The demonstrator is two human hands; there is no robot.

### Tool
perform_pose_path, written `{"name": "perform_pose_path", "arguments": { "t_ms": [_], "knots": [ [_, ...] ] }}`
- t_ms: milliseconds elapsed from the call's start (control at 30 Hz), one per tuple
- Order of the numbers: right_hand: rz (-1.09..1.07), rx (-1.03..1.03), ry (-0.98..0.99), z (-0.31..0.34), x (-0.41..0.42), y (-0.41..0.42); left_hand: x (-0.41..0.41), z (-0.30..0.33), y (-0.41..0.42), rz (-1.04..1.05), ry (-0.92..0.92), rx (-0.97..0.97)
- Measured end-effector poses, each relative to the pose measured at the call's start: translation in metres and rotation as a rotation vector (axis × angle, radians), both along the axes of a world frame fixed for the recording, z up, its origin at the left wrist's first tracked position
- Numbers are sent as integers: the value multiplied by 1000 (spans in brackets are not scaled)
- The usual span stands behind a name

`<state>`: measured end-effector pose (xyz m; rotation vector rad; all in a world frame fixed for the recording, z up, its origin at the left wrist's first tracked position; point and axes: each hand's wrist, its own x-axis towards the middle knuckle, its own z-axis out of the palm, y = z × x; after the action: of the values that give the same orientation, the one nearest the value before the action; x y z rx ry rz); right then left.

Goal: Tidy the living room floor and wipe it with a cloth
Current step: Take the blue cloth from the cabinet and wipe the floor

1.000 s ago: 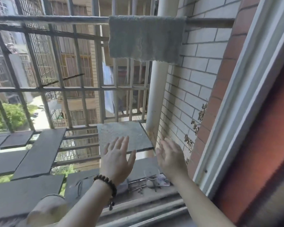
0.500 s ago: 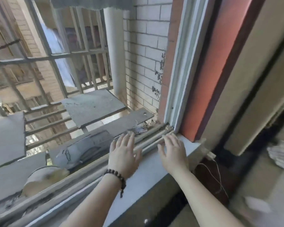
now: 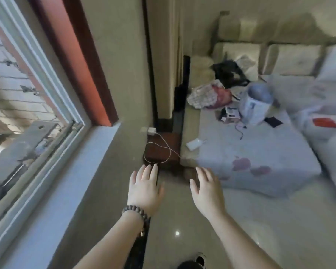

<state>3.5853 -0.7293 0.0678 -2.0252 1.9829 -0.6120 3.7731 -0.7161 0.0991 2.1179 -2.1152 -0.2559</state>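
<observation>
Both hands empty, fingers spread: left hand (image 3: 145, 188), right hand (image 3: 207, 189) held over glossy floor (image 3: 182, 220), which lies straight below. No cloth in view; neither hand nearer.

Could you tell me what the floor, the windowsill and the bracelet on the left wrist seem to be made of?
Floor: probably polished tile or stone, since it mirrors a bright light spot.
Windowsill: pale, smooth and matte, perhaps stone or painted concrete; unclear.
Bracelet: round, dull brown beads, likely wood.
</observation>
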Motion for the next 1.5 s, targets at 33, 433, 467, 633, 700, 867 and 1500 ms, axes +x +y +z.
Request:
{"name": "perform_pose_path", "arguments": {
  "t_ms": [33,433,467,633,700,867,1500],
  "knots": [
    [-54,11,5,-4,-23,8,-22,-5,-3,-61,-2,8],
    [-780,123,-80,-37,-284,141,-343,-39,12,-815,-56,139],
    [-833,130,-94,-37,-306,154,-374,-39,18,-879,-55,131],
    [-1075,144,-74,-27,-401,225,-506,-37,60,-1137,-23,121],
    [-1182,143,-85,-22,-432,250,-553,-35,77,-1223,-20,118],
    [-1407,114,-117,-20,-490,301,-648,-35,117,-1414,-11,98],
    [-1916,222,-156,-26,-771,300,-1014,-47,122,-1871,-58,66]
  ]
}}
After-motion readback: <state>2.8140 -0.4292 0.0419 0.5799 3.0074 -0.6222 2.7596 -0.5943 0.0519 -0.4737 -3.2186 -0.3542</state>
